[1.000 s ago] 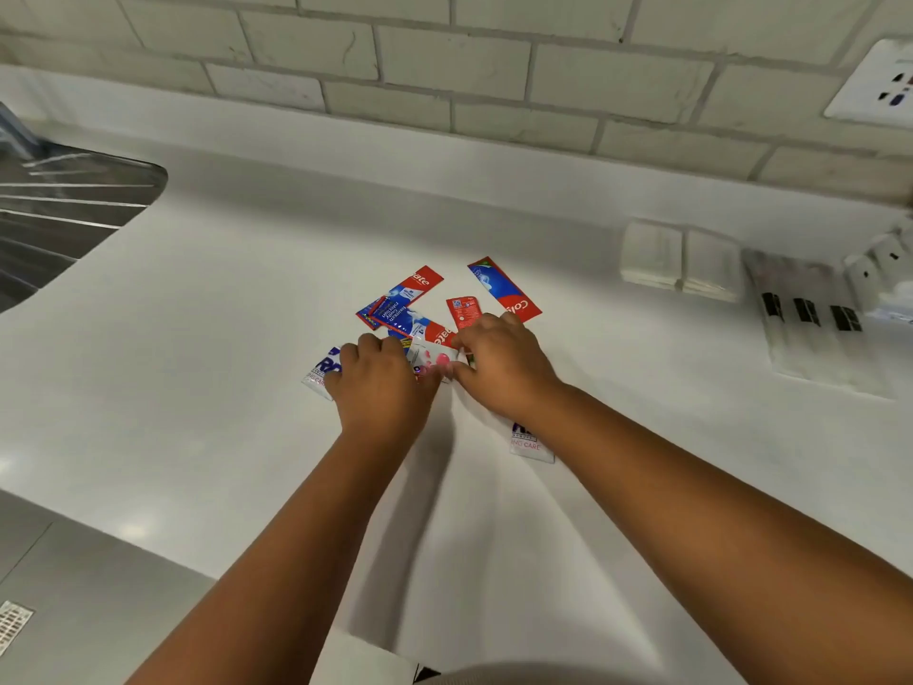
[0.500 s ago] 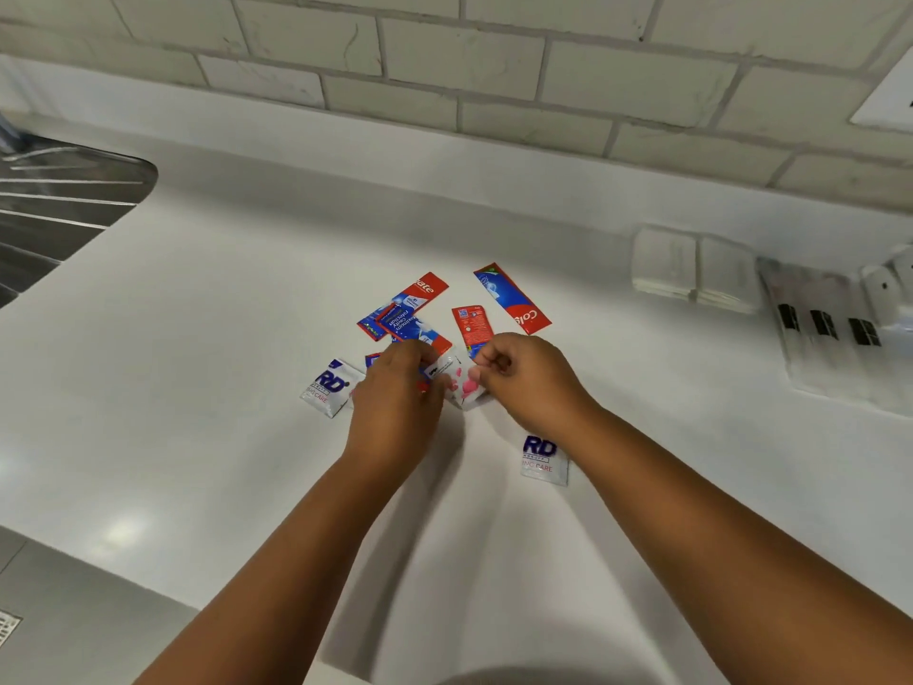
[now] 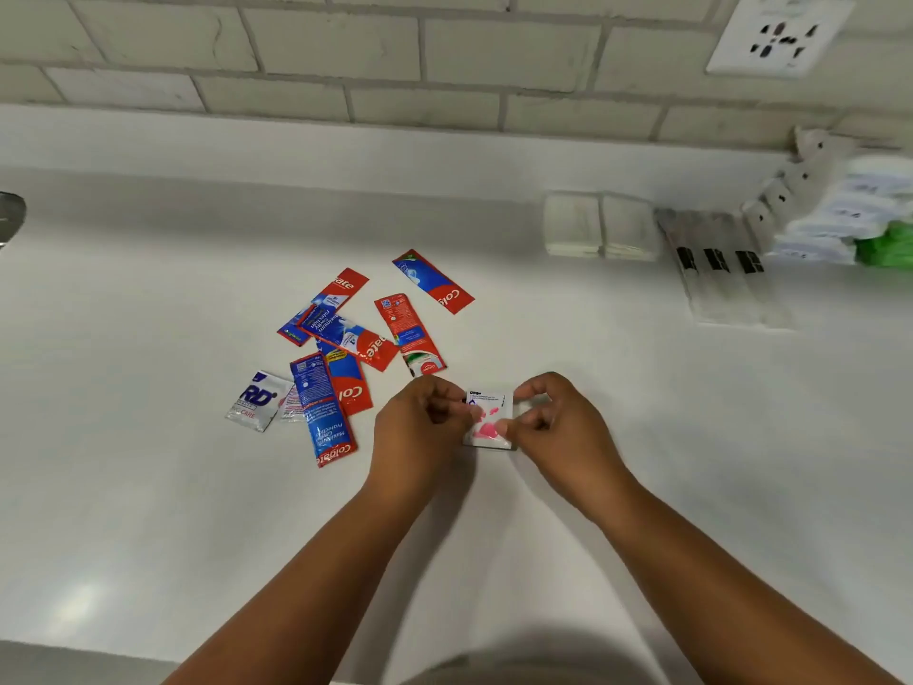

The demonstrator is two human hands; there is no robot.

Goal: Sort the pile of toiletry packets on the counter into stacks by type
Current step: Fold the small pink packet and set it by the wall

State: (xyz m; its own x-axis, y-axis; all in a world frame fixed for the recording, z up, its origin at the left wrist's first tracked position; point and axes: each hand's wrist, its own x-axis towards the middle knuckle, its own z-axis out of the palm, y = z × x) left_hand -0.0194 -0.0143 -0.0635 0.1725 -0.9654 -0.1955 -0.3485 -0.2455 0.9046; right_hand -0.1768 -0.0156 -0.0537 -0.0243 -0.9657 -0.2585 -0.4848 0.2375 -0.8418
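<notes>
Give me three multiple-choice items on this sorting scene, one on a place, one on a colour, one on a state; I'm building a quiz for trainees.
1. Where does the RD packet lie relative to the red and blue toothpaste sachets?
A. at the pile's left edge
B. by the wall socket
C. under the right hand

2. What colour is the print on the small white packet being held?
A. green
B. pink
C. yellow

3. How is that small white packet held?
A. lying untouched on the counter
B. in the left hand alone
C. pinched between both hands

Answers: 1 A, it sits leftmost, beside a blue sachet. 2 B, pink shapes show on its face. 3 C, the left hand and right hand each grip a side.
</notes>
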